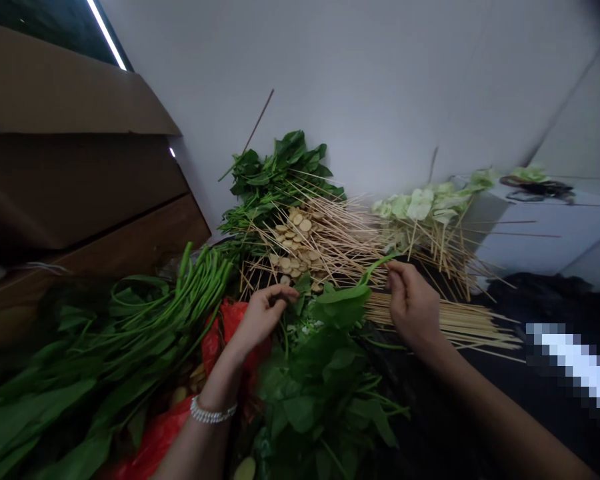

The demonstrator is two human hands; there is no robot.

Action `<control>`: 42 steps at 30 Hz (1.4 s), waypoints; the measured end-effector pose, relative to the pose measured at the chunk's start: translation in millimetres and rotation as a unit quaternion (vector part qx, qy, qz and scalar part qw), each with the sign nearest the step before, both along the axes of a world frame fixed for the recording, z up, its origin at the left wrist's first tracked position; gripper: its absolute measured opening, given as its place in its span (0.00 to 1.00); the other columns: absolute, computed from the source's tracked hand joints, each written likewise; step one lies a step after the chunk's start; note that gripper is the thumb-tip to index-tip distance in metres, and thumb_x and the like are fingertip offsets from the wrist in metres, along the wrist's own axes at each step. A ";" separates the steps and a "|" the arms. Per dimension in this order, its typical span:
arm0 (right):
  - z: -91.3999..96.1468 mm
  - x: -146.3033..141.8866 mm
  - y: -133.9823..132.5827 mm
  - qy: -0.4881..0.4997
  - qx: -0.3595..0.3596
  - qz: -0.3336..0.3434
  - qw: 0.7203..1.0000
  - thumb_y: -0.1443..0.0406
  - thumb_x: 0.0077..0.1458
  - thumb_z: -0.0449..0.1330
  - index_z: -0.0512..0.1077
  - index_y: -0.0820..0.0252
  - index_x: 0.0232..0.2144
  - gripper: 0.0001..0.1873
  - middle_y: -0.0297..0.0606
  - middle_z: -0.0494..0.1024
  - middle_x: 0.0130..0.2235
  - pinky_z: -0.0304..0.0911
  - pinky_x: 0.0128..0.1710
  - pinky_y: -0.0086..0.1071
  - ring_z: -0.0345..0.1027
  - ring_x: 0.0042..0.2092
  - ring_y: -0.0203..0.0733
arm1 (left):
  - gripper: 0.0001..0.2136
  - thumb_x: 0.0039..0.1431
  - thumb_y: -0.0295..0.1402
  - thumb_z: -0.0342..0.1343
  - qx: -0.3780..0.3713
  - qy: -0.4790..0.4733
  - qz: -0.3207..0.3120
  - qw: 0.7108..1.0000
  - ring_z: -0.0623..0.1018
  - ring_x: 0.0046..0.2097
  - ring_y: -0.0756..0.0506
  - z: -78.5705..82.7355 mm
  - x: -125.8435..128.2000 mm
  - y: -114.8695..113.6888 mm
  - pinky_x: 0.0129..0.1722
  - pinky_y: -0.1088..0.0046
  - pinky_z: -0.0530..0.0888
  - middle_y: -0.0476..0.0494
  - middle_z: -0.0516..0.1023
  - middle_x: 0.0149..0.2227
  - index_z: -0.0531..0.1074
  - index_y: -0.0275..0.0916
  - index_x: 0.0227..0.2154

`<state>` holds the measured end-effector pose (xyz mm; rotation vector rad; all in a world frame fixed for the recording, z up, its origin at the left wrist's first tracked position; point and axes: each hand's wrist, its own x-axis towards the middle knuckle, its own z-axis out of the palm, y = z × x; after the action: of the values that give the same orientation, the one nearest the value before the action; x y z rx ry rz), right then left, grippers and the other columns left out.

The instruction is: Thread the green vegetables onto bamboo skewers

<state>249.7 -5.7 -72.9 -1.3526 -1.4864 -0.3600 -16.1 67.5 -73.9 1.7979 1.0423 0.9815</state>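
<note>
My left hand (261, 315) is closed in a pinch among green leaves beside a red plastic bag (229, 321); a pearl bracelet sits on its wrist. My right hand (413, 304) is closed on the stem of a broad green leaf (341, 303), which hangs between the two hands. Just beyond my right hand lies a bundle of bare bamboo skewers (460, 325). Below my hands spreads a heap of loose leafy greens (320, 387).
Skewers threaded with round beige slices (296, 243) and with dark greens (275, 177) lie against the white wall. Skewers of pale cabbage (425, 207) lie to the right. Long green stalks (145, 313) pile at the left under brown cardboard boxes (75, 167).
</note>
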 end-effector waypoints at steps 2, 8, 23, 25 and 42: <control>1.2 2.3 0.3 0.013 0.005 -0.019 1.000 0.62 0.65 0.47 0.68 0.58 0.41 0.12 0.34 0.73 0.28 0.64 0.32 0.31 0.69 0.29 0.38 | 0.14 0.45 0.20 0.48 0.058 0.090 -0.011 0.994 0.75 0.38 0.44 1.3 -8.8 2.9 0.44 0.68 0.69 0.45 0.78 0.32 0.79 0.38 0.27; 4.3 3.5 0.0 0.027 0.008 -0.042 0.999 0.61 0.65 0.47 0.67 0.58 0.40 0.11 0.34 0.72 0.28 0.62 0.28 0.30 0.67 0.27 0.38 | 0.21 0.39 0.17 0.49 0.093 0.319 -0.174 0.927 0.71 0.45 0.43 -2.5 -27.7 4.1 0.51 0.67 0.64 0.46 0.75 0.37 0.81 0.45 0.30; -1.2 -13.8 -6.2 -0.020 -0.033 0.072 0.997 0.65 0.65 0.47 0.67 0.57 0.40 0.09 0.34 0.75 0.29 0.63 0.27 0.28 0.69 0.26 0.36 | 0.14 0.51 0.34 0.62 -0.084 -0.044 -0.091 0.991 0.76 0.37 0.45 6.8 -10.4 -3.6 0.40 0.71 0.70 0.44 0.79 0.33 0.77 0.39 0.42; -10.0 -22.0 -6.6 -0.066 -0.048 0.111 0.991 0.67 0.64 0.47 0.68 0.57 0.42 0.10 0.37 0.78 0.33 0.65 0.31 0.28 0.73 0.30 0.37 | 0.19 0.49 0.34 0.64 -0.120 -0.114 -0.083 0.983 0.76 0.36 0.46 7.6 -5.2 -7.0 0.40 0.72 0.70 0.45 0.80 0.33 0.76 0.39 0.46; -32.6 -38.9 -11.5 -0.210 -0.099 0.130 0.964 0.72 0.62 0.47 0.71 0.64 0.48 0.17 0.43 0.79 0.38 0.66 0.34 0.29 0.74 0.36 0.39 | 0.14 0.39 0.38 0.71 -0.240 -0.243 -0.015 0.940 0.75 0.29 0.51 -5.1 15.3 -12.3 0.32 0.77 0.70 0.44 0.81 0.28 0.82 0.37 0.31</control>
<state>210.8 -17.2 -105.5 -1.2612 -2.0752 -0.3488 -0.8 55.2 -79.0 1.0954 0.8408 0.9813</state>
